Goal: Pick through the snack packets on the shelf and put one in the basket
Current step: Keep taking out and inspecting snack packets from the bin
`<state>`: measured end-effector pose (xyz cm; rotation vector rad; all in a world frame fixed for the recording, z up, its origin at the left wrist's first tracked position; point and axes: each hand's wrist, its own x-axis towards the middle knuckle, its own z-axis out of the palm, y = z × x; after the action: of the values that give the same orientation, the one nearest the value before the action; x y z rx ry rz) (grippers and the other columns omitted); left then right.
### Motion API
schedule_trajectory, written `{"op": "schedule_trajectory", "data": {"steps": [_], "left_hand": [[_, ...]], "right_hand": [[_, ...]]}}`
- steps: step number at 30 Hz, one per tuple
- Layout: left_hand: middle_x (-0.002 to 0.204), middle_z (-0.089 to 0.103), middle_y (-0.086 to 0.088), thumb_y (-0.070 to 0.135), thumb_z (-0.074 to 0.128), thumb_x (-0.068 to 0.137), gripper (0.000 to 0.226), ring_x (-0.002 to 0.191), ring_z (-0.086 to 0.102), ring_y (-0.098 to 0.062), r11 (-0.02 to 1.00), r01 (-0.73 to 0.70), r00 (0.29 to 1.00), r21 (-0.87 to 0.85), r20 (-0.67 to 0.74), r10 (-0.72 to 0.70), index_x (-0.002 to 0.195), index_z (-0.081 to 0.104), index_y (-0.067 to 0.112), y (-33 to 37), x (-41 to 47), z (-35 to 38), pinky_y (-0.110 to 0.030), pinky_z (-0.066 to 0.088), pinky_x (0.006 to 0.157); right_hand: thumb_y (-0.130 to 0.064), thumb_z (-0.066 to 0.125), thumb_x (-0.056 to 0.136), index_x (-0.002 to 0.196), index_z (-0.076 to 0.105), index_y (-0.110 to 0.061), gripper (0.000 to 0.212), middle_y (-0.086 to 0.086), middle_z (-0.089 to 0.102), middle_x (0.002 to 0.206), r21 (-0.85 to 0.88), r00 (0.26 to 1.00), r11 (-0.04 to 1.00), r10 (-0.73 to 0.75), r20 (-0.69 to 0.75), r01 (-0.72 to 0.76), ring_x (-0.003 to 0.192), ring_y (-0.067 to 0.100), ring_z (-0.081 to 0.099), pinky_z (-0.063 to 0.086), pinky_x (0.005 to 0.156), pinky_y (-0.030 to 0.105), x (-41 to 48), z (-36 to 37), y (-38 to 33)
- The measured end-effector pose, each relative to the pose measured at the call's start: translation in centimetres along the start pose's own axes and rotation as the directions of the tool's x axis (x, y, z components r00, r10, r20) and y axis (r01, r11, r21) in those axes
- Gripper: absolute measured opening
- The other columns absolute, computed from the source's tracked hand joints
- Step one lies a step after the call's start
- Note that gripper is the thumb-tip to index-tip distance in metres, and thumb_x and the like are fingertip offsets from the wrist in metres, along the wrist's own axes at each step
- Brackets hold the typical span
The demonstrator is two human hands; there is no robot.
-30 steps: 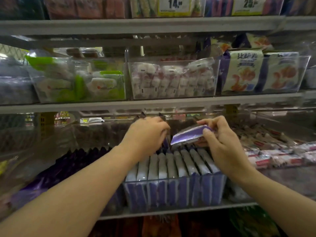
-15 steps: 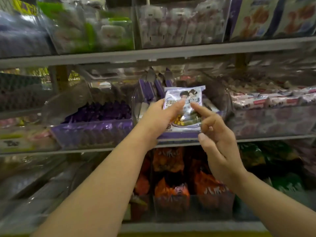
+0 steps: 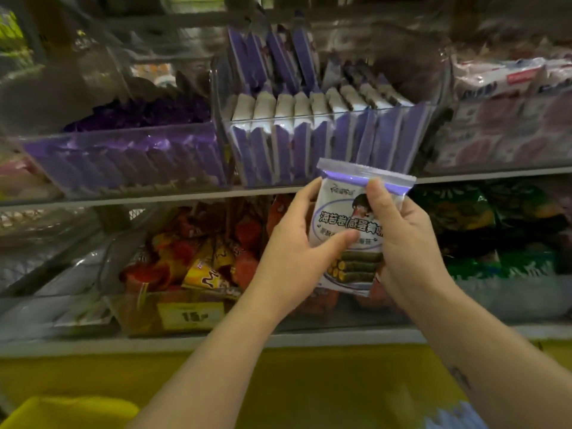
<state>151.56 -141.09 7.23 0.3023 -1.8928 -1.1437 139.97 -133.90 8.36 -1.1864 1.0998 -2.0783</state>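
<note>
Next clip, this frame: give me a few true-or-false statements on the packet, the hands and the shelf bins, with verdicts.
1. Both the left hand and the right hand hold one snack packet. True.
2. The packet sits inside a bin. False: the hands hold it out in front of the shelf.
3. Its printed front faces the camera. True.
4. The clear bin behind it is empty. False: rows of purple-and-white packets stand in it.

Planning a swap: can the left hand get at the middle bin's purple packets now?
Probably, once freed: the bin is open-topped, nothing in front, but the left hand grips the held packet.
</note>
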Motion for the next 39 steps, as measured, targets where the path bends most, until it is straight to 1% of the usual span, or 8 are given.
{"op": "schedule_trajectory", "data": {"steps": [3,7,10,15,23,29,35,39], "left_hand": [[0.115,0.068,0.013,0.027,0.069,0.089,0.045,0.106,0.065,-0.004,1.000,-0.001,0.999,0.002,-0.044,0.001,0.130,0.053,0.030,-0.9,-0.3,0.1,-0.022,0.054,0.087],[0.108,0.071,-0.002,0.045,0.063,0.087,0.027,0.102,0.069,-0.017,0.997,0.014,0.985,-0.076,-0.172,-0.026,0.107,0.067,0.028,-1.5,-0.9,0.1,-0.042,0.057,0.086],[0.095,0.075,-0.005,0.040,0.063,0.088,0.014,0.091,0.073,-0.020,0.981,0.058,0.982,-0.185,-0.164,-0.089,0.092,0.071,0.029,-1.6,-1.1,-0.1,-0.032,0.058,0.074],[0.096,0.075,-0.014,0.033,0.063,0.086,0.017,0.091,0.073,-0.030,0.929,0.179,0.961,-0.323,-0.146,-0.236,0.091,0.074,0.020,-2.1,-1.6,-0.6,-0.043,0.058,0.078],[0.094,0.076,-0.015,0.030,0.063,0.077,0.026,0.084,0.073,-0.023,0.812,0.312,0.907,-0.494,-0.099,-0.409,0.088,0.078,0.013,-1.9,-1.6,-1.6,-0.042,0.060,0.077],[0.096,0.076,-0.013,0.029,0.054,0.093,0.027,0.081,0.072,-0.020,0.829,0.369,0.897,-0.420,-0.072,-0.436,0.089,0.079,0.018,-2.1,-1.5,-2.5,-0.041,0.055,0.078],[0.099,0.075,-0.011,0.038,0.054,0.086,0.030,0.086,0.071,-0.019,0.835,0.360,0.919,-0.417,0.003,-0.395,0.101,0.076,0.023,-2.1,-1.7,-2.7,-0.034,0.058,0.074],[0.099,0.075,-0.012,0.036,0.054,0.086,0.031,0.084,0.071,-0.018,0.823,0.364,0.917,-0.436,0.012,-0.399,0.102,0.075,0.019,-2.2,-1.8,-2.8,-0.030,0.060,0.068]], "right_hand": [[-0.045,0.062,0.078,0.097,0.073,-0.019,0.034,0.012,0.075,0.100,0.019,0.997,0.998,0.064,0.037,-0.065,0.094,0.030,0.072,0.058,0.080,0.047,-0.2,-0.4,1.1],[-0.048,0.066,0.073,0.104,0.069,-0.012,0.047,0.015,0.075,0.099,-0.025,0.984,0.987,0.158,0.078,-0.157,0.092,0.033,0.073,0.058,0.077,0.053,-0.8,-0.8,1.9],[-0.043,0.065,0.076,0.107,0.068,-0.011,0.046,0.017,0.074,0.102,-0.020,0.969,0.978,0.209,0.133,-0.208,0.095,0.033,0.072,0.058,0.080,0.052,-1.3,-0.7,2.4],[-0.031,0.062,0.081,0.105,0.069,-0.010,0.032,0.016,0.074,0.100,0.034,0.929,0.946,0.310,0.203,-0.323,0.091,0.029,0.073,0.060,0.069,0.035,-1.7,-0.9,2.1],[-0.029,0.057,0.084,0.090,0.079,-0.017,0.025,0.014,0.075,0.098,0.035,0.919,0.937,0.334,0.211,-0.348,0.090,0.025,0.074,0.059,0.069,0.030,-1.7,-0.9,2.2],[-0.037,0.055,0.084,0.092,0.079,-0.020,0.030,0.013,0.075,0.100,0.003,0.932,0.950,0.305,0.197,-0.311,0.093,0.024,0.073,0.060,0.072,0.032,-1.5,-1.0,2.7],[-0.044,0.052,0.083,0.104,0.071,-0.042,0.028,0.006,0.076,0.100,-0.095,0.959,0.976,0.211,0.187,-0.196,0.096,0.022,0.073,0.060,0.079,0.039,-1.1,-1.6,3.0],[-0.041,0.048,0.093,0.108,0.069,-0.036,0.027,0.008,0.076,0.102,-0.142,0.948,0.965,0.246,0.203,-0.220,0.098,0.025,0.072,0.056,0.084,0.046,-0.7,-1.9,3.2]]}}
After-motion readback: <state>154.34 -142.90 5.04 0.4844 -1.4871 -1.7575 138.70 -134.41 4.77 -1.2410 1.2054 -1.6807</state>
